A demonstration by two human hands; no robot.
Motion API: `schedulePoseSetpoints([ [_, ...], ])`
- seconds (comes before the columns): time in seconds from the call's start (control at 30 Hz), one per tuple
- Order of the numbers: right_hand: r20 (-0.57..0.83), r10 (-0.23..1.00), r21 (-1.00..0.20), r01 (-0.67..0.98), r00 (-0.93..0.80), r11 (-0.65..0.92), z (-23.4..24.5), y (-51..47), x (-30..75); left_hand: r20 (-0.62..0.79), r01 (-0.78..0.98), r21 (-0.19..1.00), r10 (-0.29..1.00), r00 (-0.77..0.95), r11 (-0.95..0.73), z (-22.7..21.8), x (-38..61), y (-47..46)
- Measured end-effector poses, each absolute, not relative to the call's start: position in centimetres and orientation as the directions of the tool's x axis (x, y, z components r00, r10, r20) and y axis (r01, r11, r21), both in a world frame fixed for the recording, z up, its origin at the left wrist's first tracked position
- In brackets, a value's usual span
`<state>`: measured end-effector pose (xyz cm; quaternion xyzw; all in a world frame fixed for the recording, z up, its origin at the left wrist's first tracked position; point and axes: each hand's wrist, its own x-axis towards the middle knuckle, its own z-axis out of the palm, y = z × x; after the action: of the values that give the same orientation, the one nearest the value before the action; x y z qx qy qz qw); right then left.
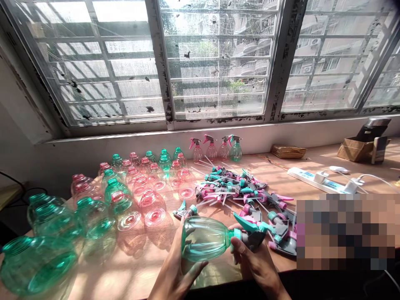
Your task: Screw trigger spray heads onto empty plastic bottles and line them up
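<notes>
Head view: two bare hands are working over the near edge of a sunlit wooden table [300,160].

Left hand [176,271]: its fingers are curled around the belly of a green-tinted plastic bottle [203,238], cupping it from below.

Right hand [256,266]: its fingers are clenched around the bottle's neck, just below a teal-and-grey spray head [250,237].

Bottle position: it is being held in the air just above the table's near edge, between both hands.

Long axis: it is lying almost level, running across the view, with the base pointing left and the neck pointing right.

Spray head: it is sitting on the neck, with its teal nozzle pointing up and to the left.

Loose bottles: pink-tinted bottles [150,208] and green-tinted bottles [37,266] are crowding the left of the table, their bases mostly facing the person.

Loose spray heads: a tangled pile [240,189] is lying just beyond the hands, with thin dip tubes sticking out.

Standing bottles: four capped spray bottles [212,149] are lined up against the wall.

Far right: a power strip [312,180] is lying near a cardboard box [356,150], and a pixelated patch is covering the table's right side.
</notes>
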<state>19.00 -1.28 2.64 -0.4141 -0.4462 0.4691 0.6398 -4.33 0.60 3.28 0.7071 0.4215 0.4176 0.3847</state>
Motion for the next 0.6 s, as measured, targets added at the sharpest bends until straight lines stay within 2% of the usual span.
schedulePoseSetpoints([
  [0.13,0.187,0.970,-0.942,-0.253,0.152,0.221,2.8,-1.3,18.9,0.267,0.241,0.908,0.916,0.301,-0.344,3.3,-4.2,0.7],
  [0.6,0.190,0.971,-0.928,-0.295,0.145,0.226,3.3,-1.5,18.8,0.208,0.302,0.904,0.927,0.312,-0.304,4.4,-4.5,0.4],
])
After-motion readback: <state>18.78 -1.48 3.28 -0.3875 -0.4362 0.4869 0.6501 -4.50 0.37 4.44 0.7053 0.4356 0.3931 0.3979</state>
